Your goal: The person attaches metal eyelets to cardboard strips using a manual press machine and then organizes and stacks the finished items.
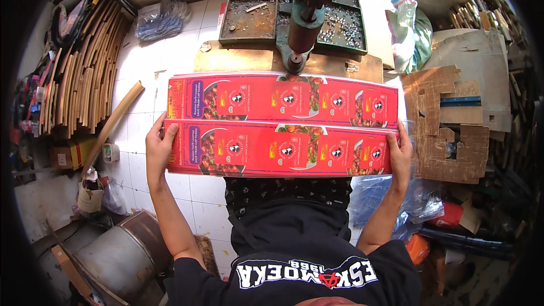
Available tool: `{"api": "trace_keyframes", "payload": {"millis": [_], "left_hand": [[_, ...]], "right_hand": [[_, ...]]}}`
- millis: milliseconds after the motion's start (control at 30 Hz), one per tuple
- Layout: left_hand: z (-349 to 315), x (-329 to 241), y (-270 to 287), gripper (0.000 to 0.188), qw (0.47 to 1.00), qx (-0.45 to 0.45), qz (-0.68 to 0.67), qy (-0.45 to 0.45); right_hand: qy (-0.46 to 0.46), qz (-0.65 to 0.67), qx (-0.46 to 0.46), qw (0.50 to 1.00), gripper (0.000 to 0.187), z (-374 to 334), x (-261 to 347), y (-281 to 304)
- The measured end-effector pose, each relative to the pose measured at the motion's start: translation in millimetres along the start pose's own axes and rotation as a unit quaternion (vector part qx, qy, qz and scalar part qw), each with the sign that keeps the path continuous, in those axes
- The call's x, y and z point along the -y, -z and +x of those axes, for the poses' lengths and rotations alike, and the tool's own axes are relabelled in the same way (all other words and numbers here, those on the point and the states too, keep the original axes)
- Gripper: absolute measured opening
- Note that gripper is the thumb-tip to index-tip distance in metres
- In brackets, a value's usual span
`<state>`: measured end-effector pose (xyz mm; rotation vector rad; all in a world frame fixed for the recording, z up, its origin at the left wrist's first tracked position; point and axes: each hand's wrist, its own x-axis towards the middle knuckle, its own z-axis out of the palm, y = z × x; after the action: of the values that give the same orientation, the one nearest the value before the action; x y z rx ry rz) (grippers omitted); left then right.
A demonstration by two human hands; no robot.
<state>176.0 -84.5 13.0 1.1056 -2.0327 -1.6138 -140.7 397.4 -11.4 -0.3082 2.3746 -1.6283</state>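
Note:
A wide red printed sheet (pixel 260 150), patterned with food pictures and round emblems, spans the space before my body. A crease or gap runs along its middle; I cannot tell whether it is one folded piece or two. My left hand (pixel 160 143) grips its left end, thumb on top and fingers underneath. At the right end my right hand (pixel 401 150) holds it the same way. The sheet's far edge lies by the lower tip of a green bench press (pixel 301 37); whether they touch is unclear.
Behind the press sits a divided metal tray (pixel 249 20) with many small metal rings. Stacked boards (pixel 90 73) lean at left, near a curved strip (pixel 113 124). Cut cardboard (pixel 453 136) lies to the right, above clear plastic (pixel 379 198). A metal drum (pixel 122 255) stands lower left.

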Motion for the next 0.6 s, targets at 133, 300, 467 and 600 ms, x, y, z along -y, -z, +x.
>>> {"api": "trace_keyframes", "payload": {"millis": [133, 300, 467, 600], "left_hand": [[-2.8, -2.8, -3.8, 0.057, 1.0, -0.012, -0.007, -0.007], [-2.3, -3.8, -0.9, 0.057, 1.0, -0.001, 0.008, 0.005], [-1.9, -2.3, -3.5, 0.06, 0.999, -0.007, -0.027, 0.017], [1.7, -3.8, -1.5, 0.061, 0.999, 0.016, -0.035, 0.022]], "right_hand": [[-0.007, -0.01, -0.003, 1.0, 0.055, -2.2, 9.5, -4.5], [-0.021, -0.009, 0.001, 1.0, 0.056, -3.2, 7.5, -2.2], [0.0, 0.0, -0.012, 1.0, 0.058, -3.9, 4.7, -4.5], [-0.016, 0.011, 0.006, 1.0, 0.058, -4.9, 11.0, -3.6]]}}
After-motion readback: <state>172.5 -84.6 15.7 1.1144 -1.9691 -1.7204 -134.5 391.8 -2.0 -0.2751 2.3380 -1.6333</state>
